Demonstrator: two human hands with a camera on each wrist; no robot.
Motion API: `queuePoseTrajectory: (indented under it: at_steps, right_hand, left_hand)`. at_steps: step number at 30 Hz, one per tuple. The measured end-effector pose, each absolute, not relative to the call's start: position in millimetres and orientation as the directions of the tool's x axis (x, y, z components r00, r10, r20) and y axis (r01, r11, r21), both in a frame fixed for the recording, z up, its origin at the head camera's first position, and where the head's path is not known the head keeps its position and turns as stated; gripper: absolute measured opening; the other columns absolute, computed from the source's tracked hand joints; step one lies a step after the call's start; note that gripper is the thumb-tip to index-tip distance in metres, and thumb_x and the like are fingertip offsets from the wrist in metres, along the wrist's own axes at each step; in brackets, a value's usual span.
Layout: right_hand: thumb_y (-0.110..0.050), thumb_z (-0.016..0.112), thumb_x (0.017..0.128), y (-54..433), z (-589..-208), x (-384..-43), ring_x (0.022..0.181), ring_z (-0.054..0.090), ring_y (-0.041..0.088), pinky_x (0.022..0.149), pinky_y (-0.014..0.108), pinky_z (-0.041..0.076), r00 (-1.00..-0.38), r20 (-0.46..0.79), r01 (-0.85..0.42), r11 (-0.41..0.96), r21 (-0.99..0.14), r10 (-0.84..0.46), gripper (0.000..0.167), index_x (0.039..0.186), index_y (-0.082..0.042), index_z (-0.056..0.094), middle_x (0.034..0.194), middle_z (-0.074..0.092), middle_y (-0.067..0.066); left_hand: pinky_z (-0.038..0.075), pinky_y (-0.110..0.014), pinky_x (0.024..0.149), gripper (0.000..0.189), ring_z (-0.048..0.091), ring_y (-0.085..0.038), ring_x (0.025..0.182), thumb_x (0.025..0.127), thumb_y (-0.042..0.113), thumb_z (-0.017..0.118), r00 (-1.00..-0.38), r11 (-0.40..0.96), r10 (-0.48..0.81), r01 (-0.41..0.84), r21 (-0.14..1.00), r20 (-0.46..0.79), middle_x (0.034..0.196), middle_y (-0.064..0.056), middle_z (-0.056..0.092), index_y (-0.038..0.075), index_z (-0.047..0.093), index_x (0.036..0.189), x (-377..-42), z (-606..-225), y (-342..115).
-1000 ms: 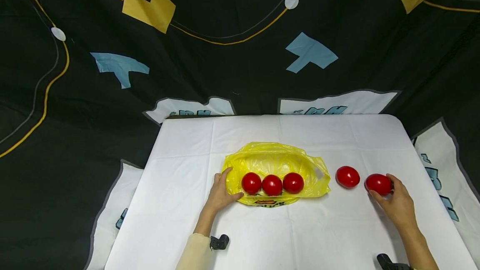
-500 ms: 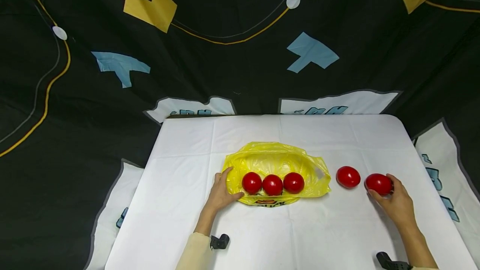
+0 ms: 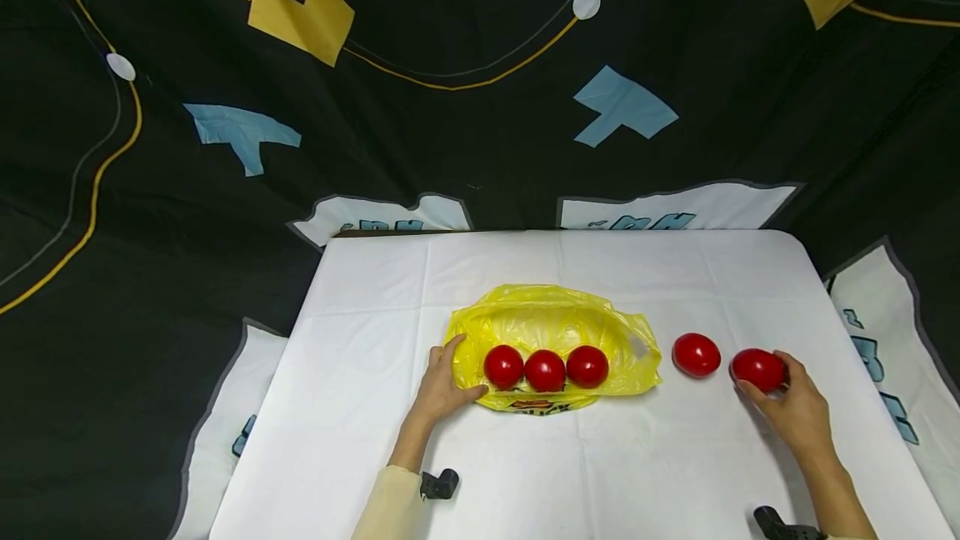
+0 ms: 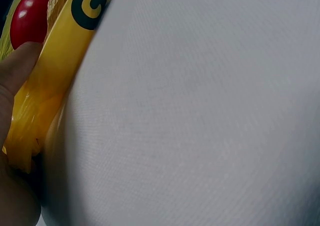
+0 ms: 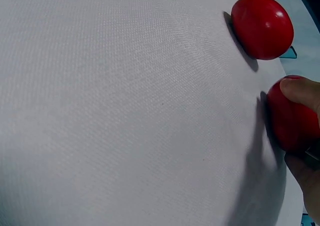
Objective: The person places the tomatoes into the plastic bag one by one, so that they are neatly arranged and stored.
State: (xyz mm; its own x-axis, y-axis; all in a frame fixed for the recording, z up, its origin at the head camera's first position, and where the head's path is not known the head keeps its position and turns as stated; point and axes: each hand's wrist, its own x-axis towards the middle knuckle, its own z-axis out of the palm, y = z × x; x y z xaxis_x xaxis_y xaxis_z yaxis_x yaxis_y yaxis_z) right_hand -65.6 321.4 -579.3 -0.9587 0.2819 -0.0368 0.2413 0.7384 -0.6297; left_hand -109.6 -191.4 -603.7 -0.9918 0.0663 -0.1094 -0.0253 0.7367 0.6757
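Observation:
A yellow plastic bag (image 3: 555,319) lies with its mouth spread wide and three glossy red tomatoes (image 3: 544,370) in a row inside. My left hand (image 3: 442,386) pinches the bag's left edge; in the left wrist view its thumb (image 4: 22,63) lies over the rim beside a red tomato (image 4: 31,17). On the right, my right hand (image 3: 795,411) grips another smooth red tomato (image 3: 756,368) between thumb and fingers, its dark green end partly hidden by the hand. A further loose tomato (image 3: 696,355) rests just left of it, untouched.
A white cloth (image 3: 510,482) covers the table. Black fabric (image 3: 450,148) with yellow, blue and white shapes hangs behind and around it. Black wrist mounts (image 3: 440,484) sit on both wrists.

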Motion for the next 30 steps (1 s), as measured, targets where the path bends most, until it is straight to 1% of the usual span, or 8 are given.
queuePoseTrajectory:
  at_steps: [4,10,17,21,24,30]
  right_hand:
    - [-0.029,0.069,0.087,321,-579,-65,0.114,0.040,0.055,0.086,0.063,0.038,-0.953,-0.056,0.267,0.735,-0.623,0.298,0.081,0.142,0.010,0.024,0.130,0.038,0.040]
    - [-0.031,0.069,0.087,320,-572,-64,0.111,0.042,0.055,0.085,0.063,0.040,-0.954,-0.032,0.253,0.741,-0.622,0.299,0.081,0.142,0.009,0.025,0.128,0.040,0.040]
    - [-0.028,0.073,0.084,314,-557,-63,0.108,0.046,0.055,0.081,0.062,0.042,-0.956,0.033,0.199,0.727,-0.657,0.292,0.080,0.142,0.006,0.029,0.129,0.043,0.037]
    - [-0.029,0.073,0.083,308,-542,-66,0.109,0.047,0.053,0.080,0.061,0.042,-0.958,0.062,0.170,0.730,-0.662,0.280,0.081,0.144,0.003,0.029,0.130,0.044,0.034]
    - [-0.030,0.074,0.083,300,-531,-67,0.109,0.049,0.050,0.080,0.060,0.043,-0.960,0.095,0.136,0.738,-0.661,0.263,0.081,0.144,0.000,0.030,0.131,0.045,0.031]
    - [-0.025,0.077,0.080,281,-512,-71,0.109,0.049,0.048,0.080,0.060,0.043,-0.966,0.145,0.062,0.737,-0.673,0.214,0.081,0.144,-0.002,0.032,0.132,0.046,0.029]
  left_hand:
    - [0.044,-0.041,0.083,0.096,0.048,-0.024,0.092,0.065,0.038,0.084,-0.991,0.738,0.065,-0.029,0.674,-0.113,0.108,-0.008,0.037,0.021,0.033,0.145,-109,-604,-191]
    - [0.044,-0.041,0.083,0.096,0.049,-0.024,0.092,0.065,0.037,0.084,-0.992,0.738,0.068,-0.018,0.675,-0.102,0.108,-0.009,0.037,0.021,0.033,0.145,-109,-605,-192]
    - [0.044,-0.042,0.084,0.096,0.050,-0.025,0.092,0.066,0.038,0.083,-0.992,0.736,0.073,-0.015,0.677,-0.101,0.109,-0.009,0.037,0.021,0.032,0.145,-109,-603,-192]
    - [0.045,-0.042,0.083,0.096,0.049,-0.025,0.091,0.066,0.038,0.084,-0.992,0.735,0.076,-0.013,0.678,-0.101,0.109,-0.010,0.037,0.020,0.032,0.145,-108,-603,-192]
    - [0.045,-0.042,0.082,0.096,0.049,-0.024,0.091,0.065,0.038,0.084,-0.992,0.735,0.073,-0.018,0.678,-0.106,0.108,-0.009,0.037,0.021,0.032,0.145,-108,-603,-192]
    - [0.045,-0.043,0.084,0.096,0.049,-0.025,0.094,0.065,0.038,0.084,-0.992,0.732,0.071,-0.021,0.681,-0.107,0.109,-0.009,0.037,0.020,0.033,0.145,-109,-603,-191]
